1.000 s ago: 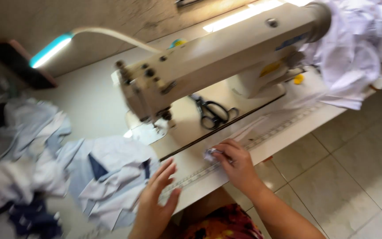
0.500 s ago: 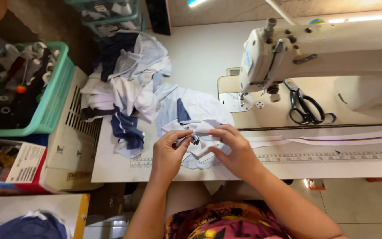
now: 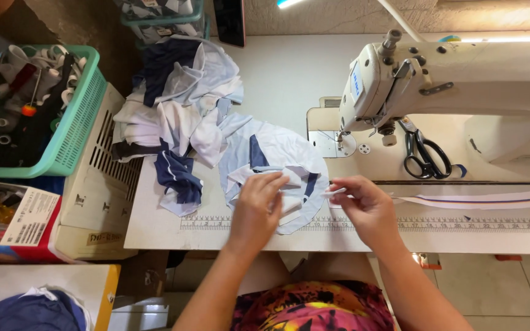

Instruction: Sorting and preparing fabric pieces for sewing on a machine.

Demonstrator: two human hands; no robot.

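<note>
Right hand (image 3: 368, 207) pinches white strip (image 3: 336, 192) | left hand (image 3: 257, 205) spread on fabric piece (image 3: 277, 165) | scissors (image 3: 426, 156) behind

On the table (image 3: 289, 73), the fabric pile (image 3: 179, 110) lies left of the sewing machine (image 3: 449, 79), scissors (image 3: 424, 153) under its arm, a basket (image 3: 62, 135) farther left.

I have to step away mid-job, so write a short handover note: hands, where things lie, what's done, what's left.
Left hand rests on the white and blue fabric pieces at the table's front edge. Right hand pinches the end of the striped trim strip, which runs right along the printed ruler. Scissors lie on the sewing machine bed. Nothing is under the needle yet; sewing remains.
</note>
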